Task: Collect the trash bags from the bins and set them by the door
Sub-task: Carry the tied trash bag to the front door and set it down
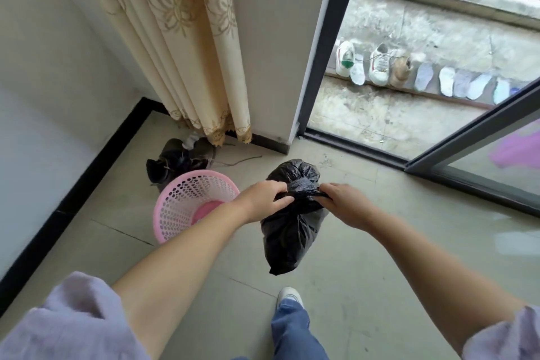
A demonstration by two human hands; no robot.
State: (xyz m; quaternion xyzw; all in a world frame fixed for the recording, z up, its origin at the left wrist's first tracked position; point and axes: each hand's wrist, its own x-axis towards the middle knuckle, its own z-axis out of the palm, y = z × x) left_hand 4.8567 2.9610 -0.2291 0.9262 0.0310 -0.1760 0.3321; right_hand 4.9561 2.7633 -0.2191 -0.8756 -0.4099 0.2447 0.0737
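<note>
A filled black trash bag [289,240] hangs above the tiled floor in the middle of the view. My left hand [264,199] and my right hand [344,202] both grip its gathered neck, one on each side, pulling it taut between them. A second black trash bag [295,170] lies on the floor just behind, close to the sliding door's track [350,146]. To the left stands a pink perforated bin [187,202] with no bag in it; its pink bottom shows.
Dark shoes [172,161] lie by the curtain [187,47] in the corner. The glass sliding door [479,155] stands open onto a balcony with white sneakers [362,63] and insoles in a row. My foot [289,295] is below the bag.
</note>
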